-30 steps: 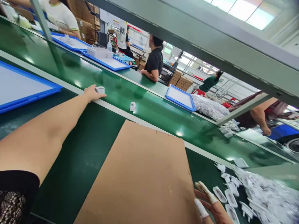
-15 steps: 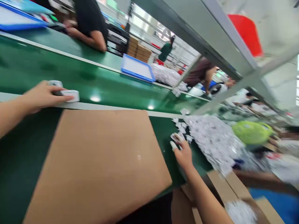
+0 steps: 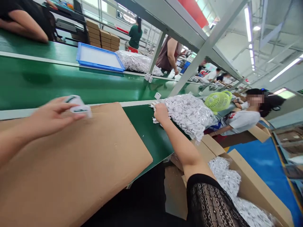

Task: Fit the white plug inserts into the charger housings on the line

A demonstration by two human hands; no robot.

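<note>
My left hand (image 3: 56, 116) is closed on two small white plastic housings (image 3: 81, 109), slightly blurred, over the brown cardboard sheet (image 3: 94, 151). The housings have dark openings. Over at the bag's left edge, my right hand (image 3: 162, 113) is curled among loose small white plastic parts (image 3: 155, 120). Its fingertips are hidden, so what they grip cannot be made out. Beside that hand, a clear plastic bag (image 3: 191, 115) full of similar white parts lies on the green bench (image 3: 139, 126).
Behind the bench runs a green conveyor belt (image 3: 104, 85), with a blue-rimmed tray (image 3: 100, 58) beyond. A grey post (image 3: 196, 64) slants up at the right. A green fan (image 3: 218, 101) stands past the bag. Below right, a carton (image 3: 258, 183) holds bagged white parts. Co-workers sit nearby.
The view has swung right. My left hand has come from the belt's edge to over the cardboard with the housings. My right hand, fingers apart before, is now curled at the loose parts.
</note>
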